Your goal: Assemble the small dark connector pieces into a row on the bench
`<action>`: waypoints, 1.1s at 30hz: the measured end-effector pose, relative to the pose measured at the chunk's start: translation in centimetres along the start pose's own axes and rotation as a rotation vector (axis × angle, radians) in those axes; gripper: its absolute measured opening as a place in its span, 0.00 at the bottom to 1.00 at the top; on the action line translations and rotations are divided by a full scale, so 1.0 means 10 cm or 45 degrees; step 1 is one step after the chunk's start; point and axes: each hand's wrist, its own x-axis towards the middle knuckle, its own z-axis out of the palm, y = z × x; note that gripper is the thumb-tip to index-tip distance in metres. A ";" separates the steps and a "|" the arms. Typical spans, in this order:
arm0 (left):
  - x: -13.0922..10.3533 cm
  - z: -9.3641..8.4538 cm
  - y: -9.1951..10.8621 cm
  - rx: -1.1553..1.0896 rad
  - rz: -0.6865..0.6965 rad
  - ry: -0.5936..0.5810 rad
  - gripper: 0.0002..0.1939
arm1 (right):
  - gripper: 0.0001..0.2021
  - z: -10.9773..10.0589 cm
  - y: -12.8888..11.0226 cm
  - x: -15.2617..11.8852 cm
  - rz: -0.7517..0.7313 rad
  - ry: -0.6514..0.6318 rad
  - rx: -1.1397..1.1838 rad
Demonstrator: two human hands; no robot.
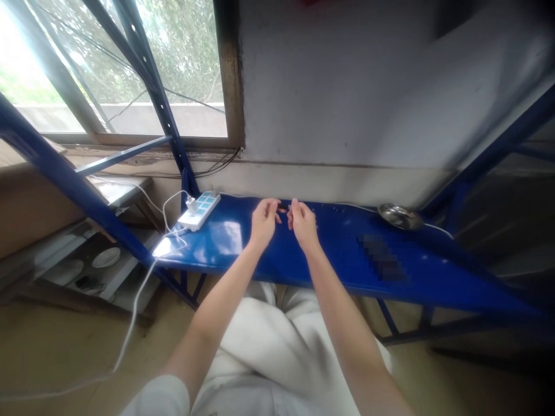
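My left hand (264, 221) and my right hand (303, 222) are close together above the blue shelf (286, 263). Between their fingertips is a small dark, narrow object (283, 206), too small to name. The left fingers are closed on its left end. My right thumb and fingers pinch its other end, where a lighter bit shows. Fingers partly cover the object.
To the left, a white power strip (199, 210) with a plug and cable lies on the shelf. A shiny metal bowl (399, 216) stands at the back right, near a blurred-out dark item (382, 257). Blue uprights (151, 86) rise before the window.
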 end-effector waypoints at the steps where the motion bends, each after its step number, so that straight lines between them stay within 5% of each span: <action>1: -0.01 0.00 0.02 -0.002 0.003 -0.003 0.14 | 0.23 0.00 0.00 0.00 0.020 -0.013 0.042; 11: -0.04 -0.02 0.05 -0.020 -0.044 0.038 0.15 | 0.21 -0.01 0.02 -0.01 -0.058 -0.035 -0.123; 26: -0.01 -0.03 0.08 -0.086 -0.165 0.072 0.17 | 0.14 -0.17 0.08 0.08 -0.207 -0.282 -0.080; 33: -0.03 -0.06 0.07 -0.210 -0.186 -0.082 0.16 | 0.13 -0.20 0.11 0.11 -0.253 -0.265 -0.065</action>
